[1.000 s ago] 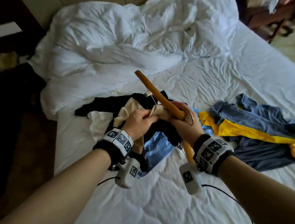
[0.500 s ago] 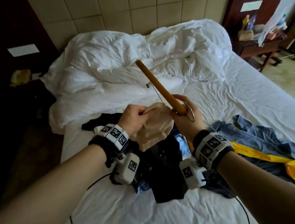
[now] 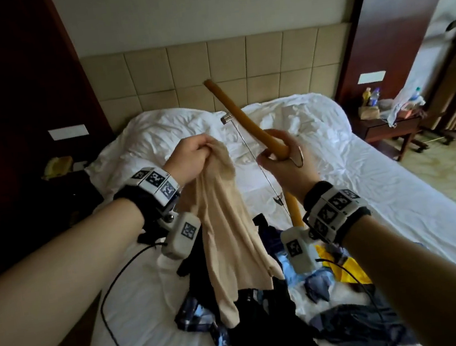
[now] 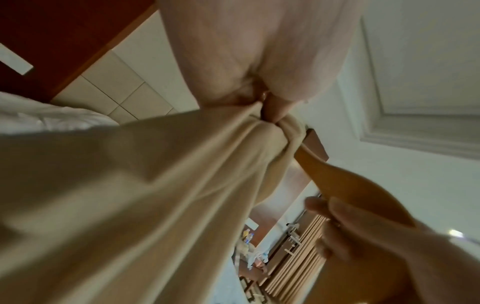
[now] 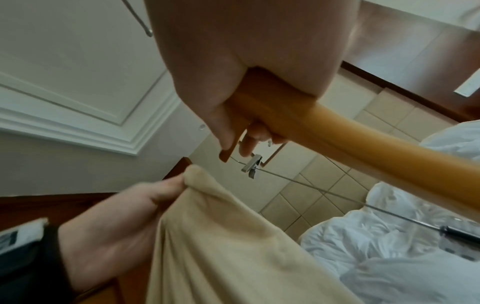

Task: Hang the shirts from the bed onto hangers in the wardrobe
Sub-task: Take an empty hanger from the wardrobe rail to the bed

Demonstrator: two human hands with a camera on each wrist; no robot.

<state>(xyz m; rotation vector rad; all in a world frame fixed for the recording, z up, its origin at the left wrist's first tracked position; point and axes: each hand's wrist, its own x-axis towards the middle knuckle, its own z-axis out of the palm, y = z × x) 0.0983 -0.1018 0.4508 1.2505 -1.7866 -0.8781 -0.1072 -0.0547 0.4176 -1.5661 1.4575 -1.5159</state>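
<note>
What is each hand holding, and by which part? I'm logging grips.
Left hand grips the beige shirt by its bunched top edge. Right hand grips the hanger at its middle, by the hook.

Beige tiled headboard (image 3: 216,67), dark wood panels (image 3: 9,84)

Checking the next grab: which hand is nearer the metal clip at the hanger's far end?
Right. The right hand grips the wooden hanger just below the clip; the left hand, holding the beige shirt, sits farther left.

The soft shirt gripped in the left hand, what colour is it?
Plain beige shirt, no pattern; the head view shows it best.
</note>
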